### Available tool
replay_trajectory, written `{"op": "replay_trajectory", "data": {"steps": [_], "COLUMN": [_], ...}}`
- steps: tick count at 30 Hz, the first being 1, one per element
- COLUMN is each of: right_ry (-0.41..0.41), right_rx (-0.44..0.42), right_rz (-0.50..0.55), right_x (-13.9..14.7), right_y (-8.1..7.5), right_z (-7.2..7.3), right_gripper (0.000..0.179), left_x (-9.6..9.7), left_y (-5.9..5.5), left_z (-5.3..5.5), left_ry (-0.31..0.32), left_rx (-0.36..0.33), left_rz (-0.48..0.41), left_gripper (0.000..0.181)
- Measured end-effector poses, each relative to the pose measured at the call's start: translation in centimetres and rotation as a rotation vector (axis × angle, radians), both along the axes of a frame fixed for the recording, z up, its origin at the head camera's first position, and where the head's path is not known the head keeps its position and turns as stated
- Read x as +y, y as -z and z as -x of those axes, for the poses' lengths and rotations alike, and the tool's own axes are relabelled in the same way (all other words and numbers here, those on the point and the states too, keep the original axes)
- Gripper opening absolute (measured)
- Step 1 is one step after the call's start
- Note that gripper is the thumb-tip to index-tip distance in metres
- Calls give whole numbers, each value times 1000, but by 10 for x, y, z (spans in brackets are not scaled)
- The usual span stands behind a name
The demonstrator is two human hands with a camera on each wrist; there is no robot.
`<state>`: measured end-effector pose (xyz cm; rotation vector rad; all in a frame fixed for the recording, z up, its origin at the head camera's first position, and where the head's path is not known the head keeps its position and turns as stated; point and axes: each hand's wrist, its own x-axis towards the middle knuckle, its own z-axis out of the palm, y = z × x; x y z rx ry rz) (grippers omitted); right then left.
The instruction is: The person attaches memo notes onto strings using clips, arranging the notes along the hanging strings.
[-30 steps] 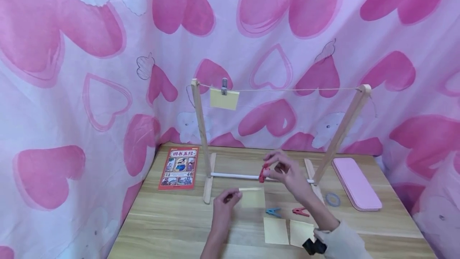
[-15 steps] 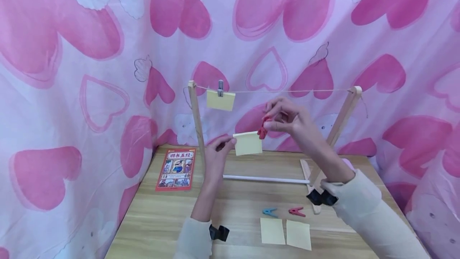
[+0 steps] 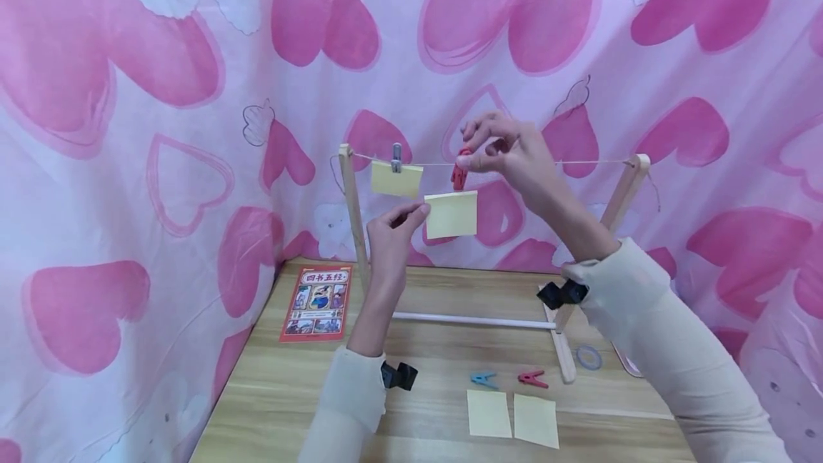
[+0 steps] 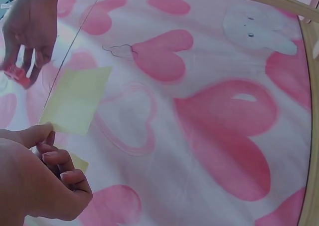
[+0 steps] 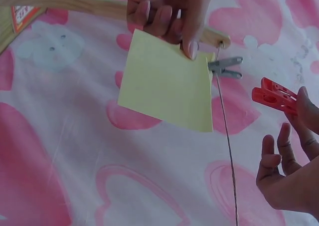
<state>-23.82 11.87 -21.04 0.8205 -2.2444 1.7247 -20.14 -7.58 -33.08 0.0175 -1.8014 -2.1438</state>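
My left hand (image 3: 393, 238) pinches a yellow sticky note (image 3: 452, 214) by its upper left corner, just below the string (image 3: 572, 161). In my right hand (image 3: 511, 152) a red clothespin (image 3: 459, 176) is held between thumb and fingers, jaws pointing down above the note's top edge. The right wrist view shows that red clothespin (image 5: 275, 96) apart from the note (image 5: 167, 84). Left of them a grey clothespin (image 3: 396, 158) clips another yellow note (image 3: 392, 181) to the string.
Two wooden posts (image 3: 352, 213) with a white bar (image 3: 476, 321) between their feet carry the string. On the table (image 3: 424, 406) lie a blue clothespin (image 3: 484, 379), a red one (image 3: 533, 378), two yellow notes (image 3: 489, 413), a red booklet (image 3: 316, 304) and a grey ring (image 3: 589, 357).
Both hands have risen from above the table to the string, bringing the yellow note and red clothespin up with them. The clothespin now sits higher above the note than half a second ago.
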Motion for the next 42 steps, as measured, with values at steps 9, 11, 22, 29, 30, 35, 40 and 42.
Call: {"op": "replay_trajectory", "data": {"steps": [9, 11, 22, 29, 30, 35, 40, 42], "right_ry": [39, 37, -19, -34, -34, -50, -60, -58], "right_rx": [-25, -33, -65, -52, -51, -54, -65, -62], "right_rz": [-127, -139, -197, -218, -224, -254, -299, -326], "right_x": [-6, -7, -8, -12, -12, -14, -15, -15], "right_y": [-13, -13, -5, -5, -5, -5, -5, -5], "right_z": [32, 36, 49, 53, 53, 55, 56, 56], "right_gripper": [13, 13, 9, 8, 9, 9, 9, 10], "left_x": [4, 5, 9, 11, 11, 11, 12, 12], "left_y": [-10, -11, -13, -18, -19, -21, -23, -24], "left_z": [9, 11, 16, 16, 16, 16, 17, 18], "left_ry": [-25, -33, -58, -63, -66, -73, -82, -84], "left_rx": [-20, -23, -40, -21, -21, -25, -14, -5], "left_rz": [-88, -97, -132, -127, -126, -129, -129, -131], "left_gripper": [20, 20, 19, 19, 19, 19, 20, 19]}}
